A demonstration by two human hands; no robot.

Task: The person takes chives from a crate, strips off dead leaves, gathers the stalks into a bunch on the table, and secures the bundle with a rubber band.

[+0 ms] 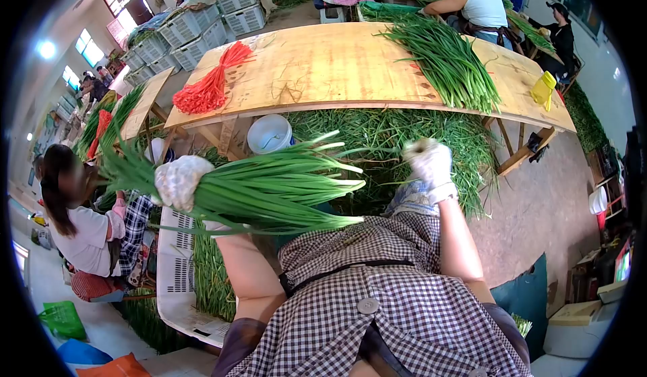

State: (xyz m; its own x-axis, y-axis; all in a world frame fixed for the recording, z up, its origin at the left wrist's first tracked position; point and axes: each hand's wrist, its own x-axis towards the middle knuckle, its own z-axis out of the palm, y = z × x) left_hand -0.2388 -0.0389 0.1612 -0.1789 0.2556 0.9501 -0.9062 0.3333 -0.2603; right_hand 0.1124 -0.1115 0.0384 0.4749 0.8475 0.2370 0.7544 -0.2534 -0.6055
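A white patterned glove covers my left hand (182, 183), which is closed around a bunch of long green stalks (276, 185). The pale stalk ends point right and the leafy tips point left. My right hand (429, 164), also gloved, is raised above my lap with its fingers curled together. A thin green leaf runs from near the bunch toward its fingers; what they pinch is too small to make out. On the wooden table (303, 67) lie red ties (214, 83) at the left and a pile of green stalks (445, 56) at the right.
A white bucket (269, 134) stands under the table's front edge, beside loose greens (391, 127) on the floor. A white crate (176, 262) is at my left, near a seated person (87, 228). A yellow object (543, 90) lies at the table's right end. Other people sit behind the table.
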